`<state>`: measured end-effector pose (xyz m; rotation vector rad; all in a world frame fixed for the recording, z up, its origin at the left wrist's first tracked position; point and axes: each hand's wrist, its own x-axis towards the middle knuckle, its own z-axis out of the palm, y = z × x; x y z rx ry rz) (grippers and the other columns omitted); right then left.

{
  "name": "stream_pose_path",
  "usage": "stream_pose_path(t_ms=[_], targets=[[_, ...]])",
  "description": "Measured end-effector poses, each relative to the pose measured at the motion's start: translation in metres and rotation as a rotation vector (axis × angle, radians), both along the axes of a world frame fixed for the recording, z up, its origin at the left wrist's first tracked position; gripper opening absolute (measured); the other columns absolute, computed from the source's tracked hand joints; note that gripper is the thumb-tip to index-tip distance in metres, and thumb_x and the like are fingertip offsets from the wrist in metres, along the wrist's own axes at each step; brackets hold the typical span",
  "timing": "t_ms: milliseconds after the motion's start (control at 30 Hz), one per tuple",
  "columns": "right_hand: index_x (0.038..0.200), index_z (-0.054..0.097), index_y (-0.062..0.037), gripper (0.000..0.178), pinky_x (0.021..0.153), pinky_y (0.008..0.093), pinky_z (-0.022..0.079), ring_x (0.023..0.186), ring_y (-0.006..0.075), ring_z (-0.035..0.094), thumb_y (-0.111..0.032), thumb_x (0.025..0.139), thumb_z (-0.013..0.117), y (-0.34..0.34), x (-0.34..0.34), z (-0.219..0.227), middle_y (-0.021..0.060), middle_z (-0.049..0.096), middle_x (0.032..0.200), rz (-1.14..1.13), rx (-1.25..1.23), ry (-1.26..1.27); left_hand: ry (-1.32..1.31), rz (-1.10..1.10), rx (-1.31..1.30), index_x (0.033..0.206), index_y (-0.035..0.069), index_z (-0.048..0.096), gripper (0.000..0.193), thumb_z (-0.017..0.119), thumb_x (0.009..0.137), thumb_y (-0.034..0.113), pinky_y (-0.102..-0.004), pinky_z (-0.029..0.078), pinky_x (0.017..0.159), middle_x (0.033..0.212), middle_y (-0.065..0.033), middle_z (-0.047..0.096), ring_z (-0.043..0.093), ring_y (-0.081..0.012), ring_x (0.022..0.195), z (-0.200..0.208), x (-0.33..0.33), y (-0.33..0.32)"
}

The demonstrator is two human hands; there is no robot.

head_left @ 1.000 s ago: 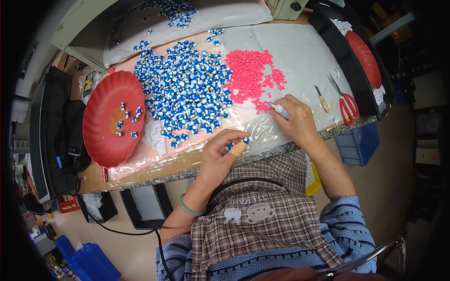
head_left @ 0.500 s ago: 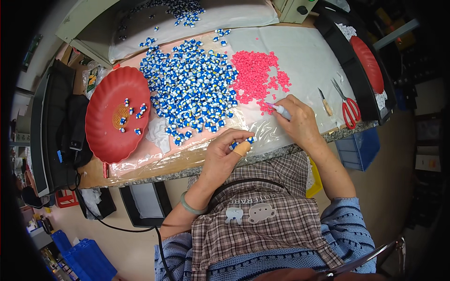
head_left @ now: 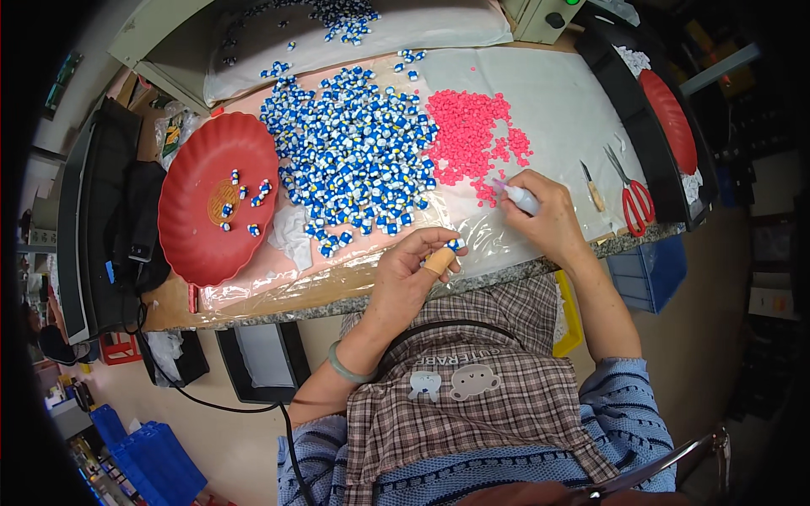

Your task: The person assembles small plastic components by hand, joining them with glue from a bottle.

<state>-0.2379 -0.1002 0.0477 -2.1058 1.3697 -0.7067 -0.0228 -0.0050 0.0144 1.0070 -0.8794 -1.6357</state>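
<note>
Near the table's front edge, my left hand pinches a small blue-and-white piece between thumb and fingers. A tan cover wraps the thumb. To the right, my right hand grips a small translucent squeeze bottle with a slim purplish nozzle. The nozzle points at the near end of a scatter of small pink pieces; whether it touches one I cannot tell. Left of the pink pieces spreads a large heap of blue-and-white pieces. Several of these also lie in a red scalloped plate.
Scissors with red handles and a wooden-handled pointed tool lie right of my right hand. A black tray with a second red plate borders the right side. White crumpled tissue sits beside the left plate. A metal housing stands behind.
The whole view has shifted slightly rightward. My right hand has turned a little, showing more of the bottle. My left fingers have shifted around the blue-and-white piece.
</note>
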Motion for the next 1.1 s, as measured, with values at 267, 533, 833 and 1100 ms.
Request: stream_pose_path(t_ms=[267, 533, 833, 1100], targets=[[0.083, 0.06, -0.0022, 0.008, 0.078, 0.0262, 0.049, 0.081, 0.009, 0.059, 0.0, 0.08, 0.068, 0.024, 0.005, 0.0, 0.0029, 0.065, 0.085, 0.057, 0.319, -0.36, -0.175, 0.047, -0.065, 0.114, 0.001, 0.064, 0.021, 0.059, 0.094, 0.004, -0.0218, 0.051, 0.066, 0.096, -0.0068, 0.067, 0.061, -0.0089, 0.082, 0.003, -0.009, 0.003], [0.096, 0.053, -0.0042, 0.024, 0.063, 0.0226, 0.048, 0.074, 0.007, 0.058, 0.001, 0.081, 0.071, 0.047, 0.015, 0.001, 0.003, 0.065, 0.084, 0.126, 0.462, -0.454, -0.539, 0.044, -0.31, 0.107, 0.002, 0.066, 0.019, 0.064, 0.088, 0.004, -0.0325, 0.051, 0.068, 0.093, -0.0135, 0.067, 0.065, -0.0258, 0.078, 0.003, -0.014, 0.003], [0.096, 0.054, -0.0038, 0.023, 0.061, 0.0219, 0.048, 0.072, 0.0061, 0.058, 0.0, 0.081, 0.071, 0.048, 0.014, -0.001, 0.0026, 0.064, 0.082, 0.111, 0.449, -0.374, -0.665, 0.048, -0.478, 0.111, 0.002, 0.067, 0.021, 0.063, 0.091, 0.008, -0.0274, 0.049, 0.063, 0.09, -0.0096, 0.066, 0.062, -0.0153, 0.073, 0.002, -0.014, 0.003], [0.098, 0.056, -0.0034, 0.024, 0.062, 0.0217, 0.048, 0.073, 0.006, 0.058, 0.0, 0.08, 0.072, 0.048, 0.016, -0.004, 0.0031, 0.065, 0.083, 0.156, 0.367, -0.28, -0.69, 0.088, -0.576, 0.108, 0.002, 0.067, 0.021, 0.064, 0.088, 0.004, -0.0313, 0.051, 0.067, 0.092, -0.0124, 0.067, 0.065, -0.0243, 0.077, -0.004, -0.015, 0.004]])
